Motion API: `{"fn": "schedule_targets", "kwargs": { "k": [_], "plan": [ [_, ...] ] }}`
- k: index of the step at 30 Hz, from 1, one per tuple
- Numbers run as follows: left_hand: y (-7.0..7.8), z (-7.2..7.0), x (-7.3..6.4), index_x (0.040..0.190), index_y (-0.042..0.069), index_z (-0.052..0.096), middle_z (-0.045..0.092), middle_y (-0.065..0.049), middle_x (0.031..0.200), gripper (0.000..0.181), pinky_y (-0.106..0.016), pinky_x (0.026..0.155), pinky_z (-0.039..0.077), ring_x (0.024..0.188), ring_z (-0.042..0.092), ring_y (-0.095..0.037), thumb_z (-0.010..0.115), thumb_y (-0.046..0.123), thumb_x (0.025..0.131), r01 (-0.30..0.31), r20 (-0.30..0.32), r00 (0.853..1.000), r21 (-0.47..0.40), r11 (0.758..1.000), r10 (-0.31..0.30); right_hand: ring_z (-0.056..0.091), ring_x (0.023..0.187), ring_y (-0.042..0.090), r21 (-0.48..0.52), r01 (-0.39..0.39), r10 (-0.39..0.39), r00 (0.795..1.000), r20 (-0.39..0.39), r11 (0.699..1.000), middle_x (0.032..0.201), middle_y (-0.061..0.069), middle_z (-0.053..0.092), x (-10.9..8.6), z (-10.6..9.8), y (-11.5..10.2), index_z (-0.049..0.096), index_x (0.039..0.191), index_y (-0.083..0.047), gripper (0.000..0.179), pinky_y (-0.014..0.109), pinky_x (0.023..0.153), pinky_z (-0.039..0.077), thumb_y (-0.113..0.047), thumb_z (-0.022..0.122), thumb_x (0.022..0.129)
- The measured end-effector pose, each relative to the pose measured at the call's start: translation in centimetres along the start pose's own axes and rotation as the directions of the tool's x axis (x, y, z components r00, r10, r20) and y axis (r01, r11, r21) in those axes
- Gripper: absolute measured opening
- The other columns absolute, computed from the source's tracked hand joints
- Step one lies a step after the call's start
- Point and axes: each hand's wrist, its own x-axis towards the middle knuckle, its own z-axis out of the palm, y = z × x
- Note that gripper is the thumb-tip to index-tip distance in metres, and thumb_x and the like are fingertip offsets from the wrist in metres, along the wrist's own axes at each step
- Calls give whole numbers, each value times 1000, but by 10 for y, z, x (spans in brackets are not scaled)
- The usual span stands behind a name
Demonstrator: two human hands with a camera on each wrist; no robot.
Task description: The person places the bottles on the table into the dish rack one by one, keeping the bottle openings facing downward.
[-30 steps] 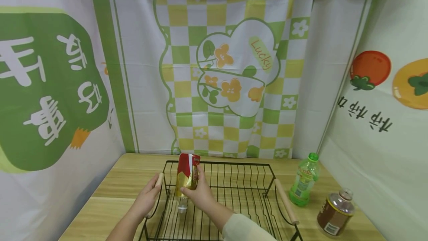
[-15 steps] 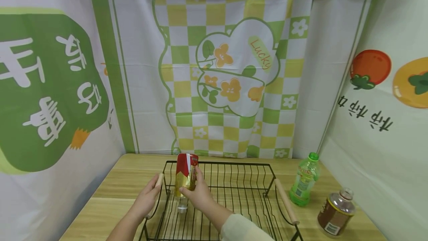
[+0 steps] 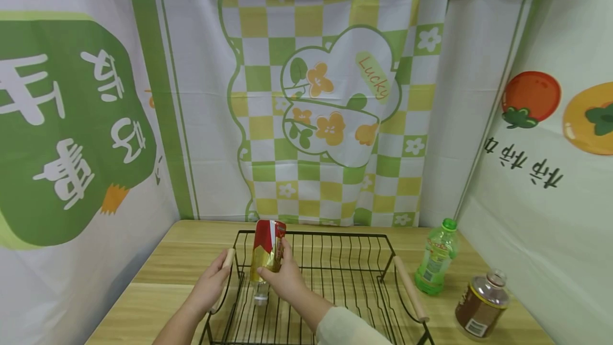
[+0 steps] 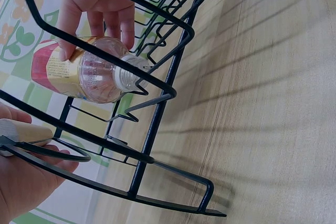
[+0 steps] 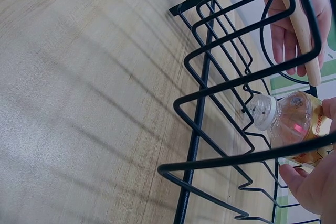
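An upside-down plastic bottle (image 3: 266, 252) with a red and gold label is in my right hand (image 3: 286, 279), thumb on one side and fingers on the other. Its clear neck points down into the black wire dish rack (image 3: 330, 269). In the left wrist view, the neck (image 4: 131, 73) is right at the bent wires, with a white ring round it. My left hand (image 3: 209, 282) grips the rack's left wooden handle (image 3: 229, 257). The right wrist view shows that handle (image 5: 302, 30) with the left hand's fingers (image 5: 290, 45) behind it.
To the right of the rack, a green bottle (image 3: 436, 260) with a green cap stands on the wooden table (image 3: 158, 270). Nearer the front is a clear bottle with a brown label (image 3: 481, 305). The rack's right wooden handle (image 3: 410, 289) faces them. Printed curtains (image 3: 330, 190) hang behind the table.
The upside-down bottle sways very slightly left and then back right in my right hand. My left hand keeps hold of the handle, and the rack stays in place.
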Motion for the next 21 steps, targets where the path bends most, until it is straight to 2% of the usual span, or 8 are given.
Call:
{"fn": "schedule_targets", "kwargs": {
  "k": [10,17,21],
  "plan": [
    [1,1,1,156,-1,10,10,-30,160,58,-63,117,13,147,11,-49,31,20,107,-6,-6,1000,12,1000,6,51,126,47,3,-20,20,998,-54,1000,150,24,41,-2,-2,-3,19,156,-13,95,62,97,46,-37,76,84],
    [1,1,1,156,-2,10,9,-30,160,58,-62,118,12,147,10,-48,31,19,107,-9,-1,1000,8,1000,9,42,133,49,5,-34,34,995,-99,999,156,23,33,-4,-4,-9,20,156,-15,93,66,102,40,-42,73,85],
    [0,0,1,156,-2,9,8,-30,160,58,-62,118,12,147,9,-49,31,20,107,-4,4,1000,3,1000,4,41,134,50,17,-28,30,994,-107,999,156,23,33,-4,-5,-12,21,156,-14,92,66,102,40,-41,73,85]
  ]
}}
